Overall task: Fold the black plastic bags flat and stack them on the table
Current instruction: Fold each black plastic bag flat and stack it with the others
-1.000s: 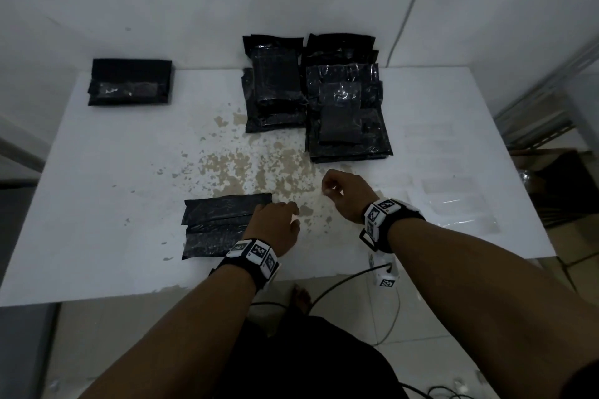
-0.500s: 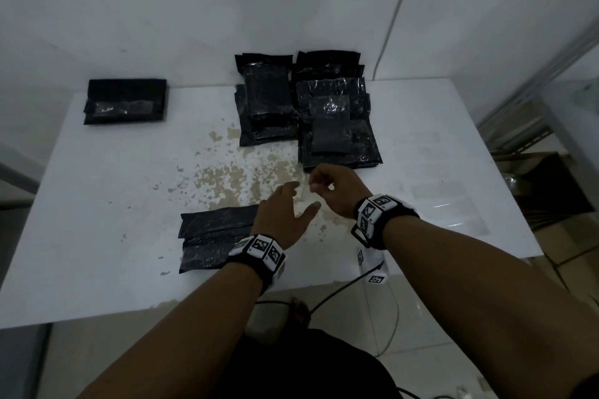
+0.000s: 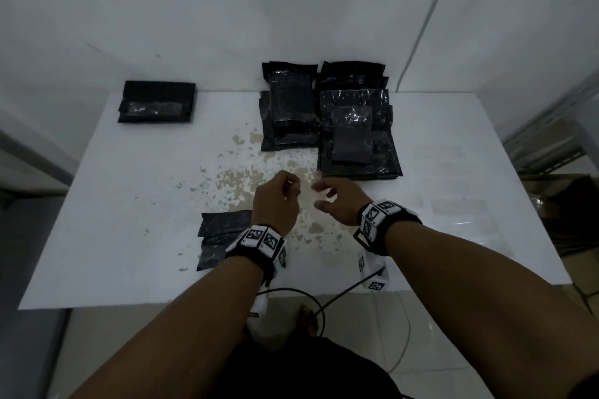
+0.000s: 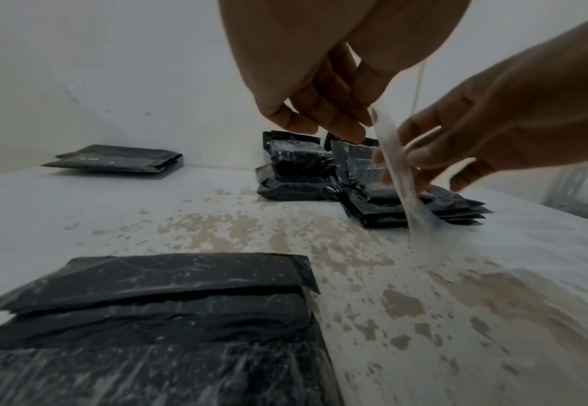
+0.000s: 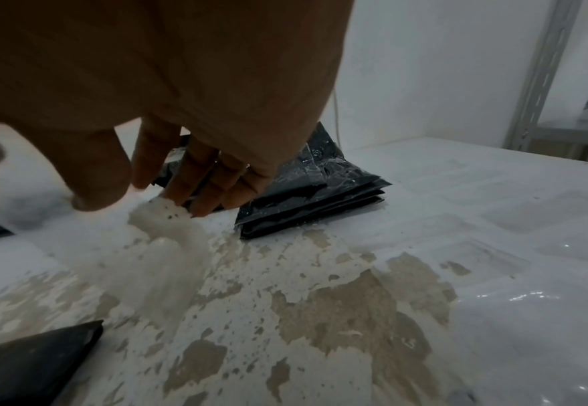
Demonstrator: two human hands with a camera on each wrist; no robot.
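Note:
Over the table's middle my left hand and right hand meet, and both pinch a thin clear plastic strip. The strip hangs from the left fingers down past the right hand's fingers toward the table; its blurred lower end shows under the right hand. One folded black bag lies flat at the front, under my left wrist, and neither hand touches it. Two piles of black bags sit at the back centre. A folded stack rests at the back left.
The white table has worn tan patches in its middle. Several clear strips lie along its right side. Walls close off the back, a metal rack stands at the right, and cables hang below the front edge.
The left hand left the folded bag, opened, moved right and up to the right hand, and now pinches the clear strip together with it. Both hands moved slightly farther from the front edge.

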